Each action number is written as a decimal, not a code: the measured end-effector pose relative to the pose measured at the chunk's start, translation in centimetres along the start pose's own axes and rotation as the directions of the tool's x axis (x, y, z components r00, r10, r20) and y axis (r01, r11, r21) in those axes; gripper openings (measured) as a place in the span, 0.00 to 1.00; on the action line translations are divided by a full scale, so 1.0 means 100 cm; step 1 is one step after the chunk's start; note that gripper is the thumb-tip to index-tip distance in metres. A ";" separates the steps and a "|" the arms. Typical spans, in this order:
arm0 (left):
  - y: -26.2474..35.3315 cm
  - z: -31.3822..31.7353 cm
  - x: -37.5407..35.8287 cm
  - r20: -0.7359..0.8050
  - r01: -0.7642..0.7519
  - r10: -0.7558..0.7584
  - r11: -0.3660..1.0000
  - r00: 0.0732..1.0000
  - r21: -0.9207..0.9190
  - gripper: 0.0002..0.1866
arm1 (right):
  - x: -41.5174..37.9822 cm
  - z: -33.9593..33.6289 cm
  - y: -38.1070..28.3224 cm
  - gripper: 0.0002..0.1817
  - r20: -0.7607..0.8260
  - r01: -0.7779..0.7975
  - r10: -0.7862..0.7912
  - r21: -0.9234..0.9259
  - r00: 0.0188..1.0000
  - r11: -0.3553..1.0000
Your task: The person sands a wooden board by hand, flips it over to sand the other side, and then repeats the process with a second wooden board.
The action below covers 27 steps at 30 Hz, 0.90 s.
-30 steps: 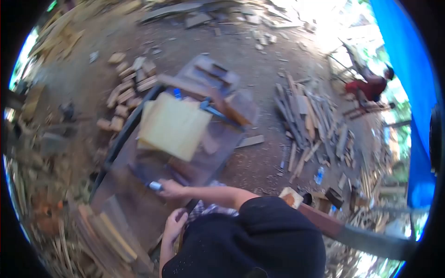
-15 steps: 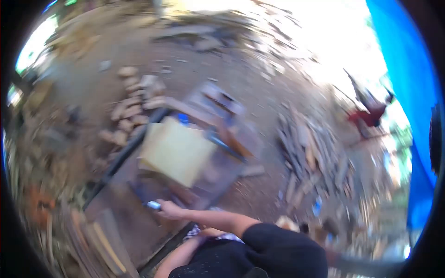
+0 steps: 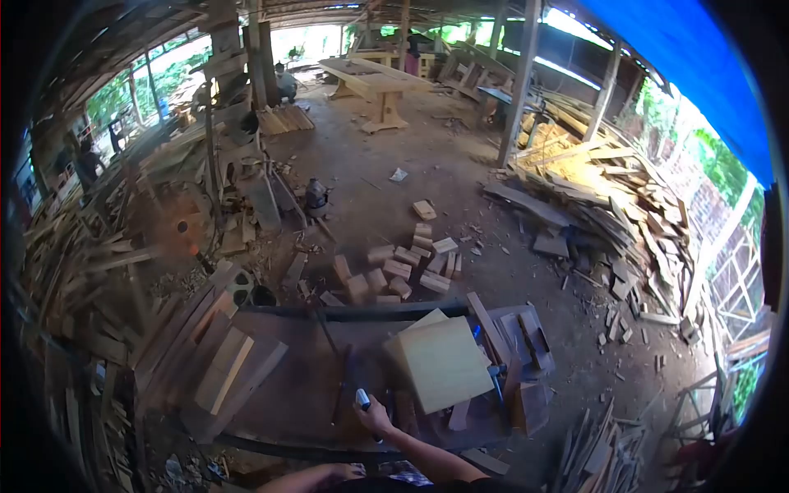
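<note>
My right hand (image 3: 376, 416) is closed around a tool with a silver-white end (image 3: 362, 399), whose kind I cannot make out. It is over the dark workbench (image 3: 312, 382), just left of a pale square wooden panel (image 3: 446, 364). Long dark pieces lie on the bench beyond the hand. My left hand (image 3: 347, 472) is low at the bottom edge, close to my body and beside patterned cloth; its fingers are hidden. A bar clamp (image 3: 496, 374) lies at the panel's right side, near dark wooden boards (image 3: 491, 329).
Planks (image 3: 226, 374) lie on the bench's left end. Small wood blocks (image 3: 403, 267) are heaped on the ground behind it. A large scrap pile (image 3: 608, 193) is at right, near a post (image 3: 519, 90). A long wooden table (image 3: 374, 78) stands farther back, with people in the distance.
My view has swung up and levelled, bringing the shed's far side into sight. The earlier frame is blurred. My right hand still grips the silver-ended tool; my left stays near my body.
</note>
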State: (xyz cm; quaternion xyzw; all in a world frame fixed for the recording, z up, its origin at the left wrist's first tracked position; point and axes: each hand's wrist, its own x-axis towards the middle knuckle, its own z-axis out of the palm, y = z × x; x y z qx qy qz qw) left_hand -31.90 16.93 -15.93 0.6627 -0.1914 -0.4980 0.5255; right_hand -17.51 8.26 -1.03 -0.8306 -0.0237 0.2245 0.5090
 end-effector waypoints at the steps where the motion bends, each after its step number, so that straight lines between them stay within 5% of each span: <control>1: -0.019 0.000 -0.021 -0.049 0.045 -0.047 0.998 0.998 -0.051 0.27 | -0.001 0.001 0.001 0.24 -0.003 -0.018 0.018 -0.011 1.000 1.000; 9: -0.121 0.051 -0.176 -0.253 0.329 -0.522 0.775 0.814 -0.540 0.25 | -0.002 -0.002 -0.001 0.24 0.010 -0.013 0.013 -0.028 1.000 1.000; 11: -0.083 0.037 -0.170 -0.179 0.363 -0.512 0.775 0.840 -0.517 0.19 | -0.002 -0.001 -0.003 0.24 -0.018 0.017 -0.018 -0.046 1.000 0.999; 13: 0.067 0.001 -0.184 -0.200 0.518 -0.611 0.771 0.766 -0.369 0.18 | -0.001 0.000 -0.003 0.24 -0.022 0.035 -0.037 -0.052 0.999 0.998; 15: 0.098 -0.011 -0.185 -0.458 0.335 -0.406 0.914 0.791 -0.230 0.21 | -0.002 0.000 -0.001 0.23 -0.026 0.043 -0.044 -0.060 0.999 0.997; 17: 0.144 -0.021 -0.179 -0.630 0.076 -0.312 0.925 0.711 -0.372 0.22 | 0.002 0.000 -0.001 0.24 0.017 -0.030 0.031 -0.070 0.999 0.997; 19: 0.210 -0.033 -0.181 -0.753 -0.109 -0.129 0.960 0.646 -0.257 0.23 | 0.010 0.006 0.015 0.24 0.028 -0.033 0.034 -0.052 0.999 0.998; 22: 0.295 -0.047 -0.185 -0.778 -0.099 -0.112 0.971 0.618 -0.219 0.23 | 0.008 0.005 0.015 0.25 0.029 0.026 -0.026 -0.019 0.999 0.999; 24: 0.331 -0.050 -0.180 -0.792 -0.471 0.253 0.881 0.556 -0.050 0.22 | 0.010 0.003 0.017 0.26 0.023 0.092 -0.092 -0.014 0.996 0.996; 26: 0.374 -0.050 -0.184 -0.721 -0.563 0.361 0.825 0.592 -0.050 0.22 | 0.035 0.015 0.063 0.28 0.175 0.364 -0.332 -0.201 0.927 0.909; 27: 0.396 -0.048 -0.190 -0.633 -0.642 0.466 0.764 0.619 -0.065 0.23 | 0.036 0.014 0.063 0.28 0.180 0.368 -0.334 -0.205 0.925 0.907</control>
